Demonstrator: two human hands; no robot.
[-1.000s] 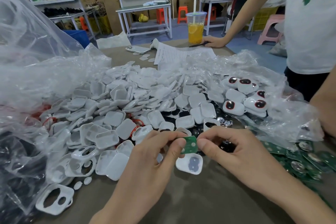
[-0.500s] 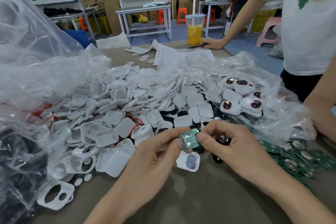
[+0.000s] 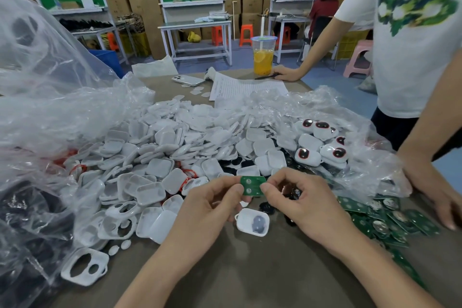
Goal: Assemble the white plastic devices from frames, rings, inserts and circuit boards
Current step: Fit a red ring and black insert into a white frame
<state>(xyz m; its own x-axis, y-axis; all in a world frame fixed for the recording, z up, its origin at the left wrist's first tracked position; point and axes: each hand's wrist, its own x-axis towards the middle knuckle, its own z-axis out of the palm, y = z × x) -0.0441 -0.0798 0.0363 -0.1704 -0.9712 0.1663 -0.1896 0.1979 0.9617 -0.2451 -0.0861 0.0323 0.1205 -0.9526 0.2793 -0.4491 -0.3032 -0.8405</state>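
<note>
Both my hands hold one small green circuit board (image 3: pixel 252 185) above the table. My left hand (image 3: pixel 212 204) pinches its left edge and my right hand (image 3: pixel 300 201) pinches its right edge. The board faces me and shows two round silver contacts. Just below it on the table lies a white plastic shell (image 3: pixel 252 222) with a dark insert inside. A big heap of white plastic shells (image 3: pixel 175 147) spreads behind my hands. Finished white devices with dark red-ringed eyes (image 3: pixel 322 147) lie at the back right. Loose green circuit boards (image 3: pixel 390 220) are piled at the right.
Crumpled clear plastic bags (image 3: pixel 50 97) rise at the left and around the heap. A white frame with cut-outs (image 3: pixel 85 266) lies at the front left. Another person's hand (image 3: pixel 442 195) rests on the table at the right. A drink cup (image 3: pixel 263 55), phone (image 3: pixel 188 79) and paper sheet (image 3: pixel 245 86) sit at the far edge.
The green board has been turned in my fingers so that its flat face with the two silver contacts now faces me. My hands stay over the white shell.
</note>
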